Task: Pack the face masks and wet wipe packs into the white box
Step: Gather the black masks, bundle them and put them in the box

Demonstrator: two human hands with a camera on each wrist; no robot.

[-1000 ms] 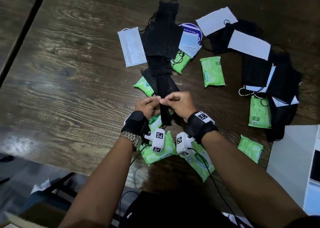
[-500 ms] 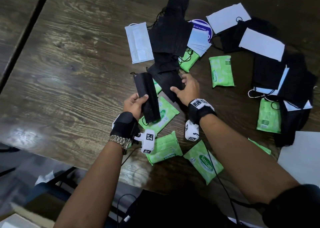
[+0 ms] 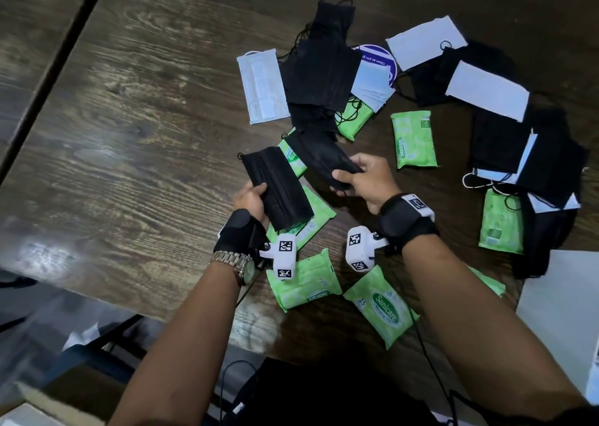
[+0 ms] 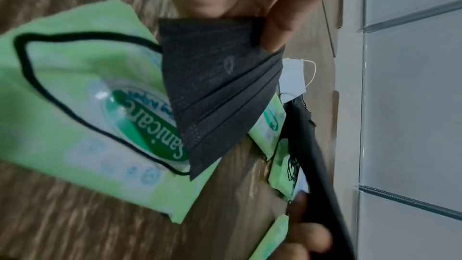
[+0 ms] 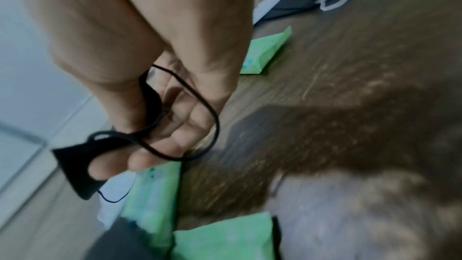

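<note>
My left hand (image 3: 254, 195) pinches one black face mask (image 3: 277, 187) by its near end above a green wet wipe pack (image 3: 311, 221). The left wrist view shows that mask (image 4: 220, 94) under my thumb, its ear loop hanging over the pack (image 4: 82, 106). My right hand (image 3: 363, 179) grips a second black mask (image 3: 321, 153), lifted off the pile; its ear loop (image 5: 185, 118) lies across my curled fingers. More black, white and pale blue masks and green packs lie scattered on the wooden table (image 3: 129, 133). The white box (image 3: 560, 312) sits at the right edge.
A black mask pile (image 3: 324, 72) and a white mask (image 3: 262, 88) lie beyond my hands. Another heap of masks (image 3: 531, 153) curves along the right. Packs (image 3: 413, 140) (image 3: 381, 305) lie between. The table's near edge runs just below my wrists.
The left hand has carried its black mask off to the left. The right hand reached to the pile, took hold of a second black mask and is lifting it.
</note>
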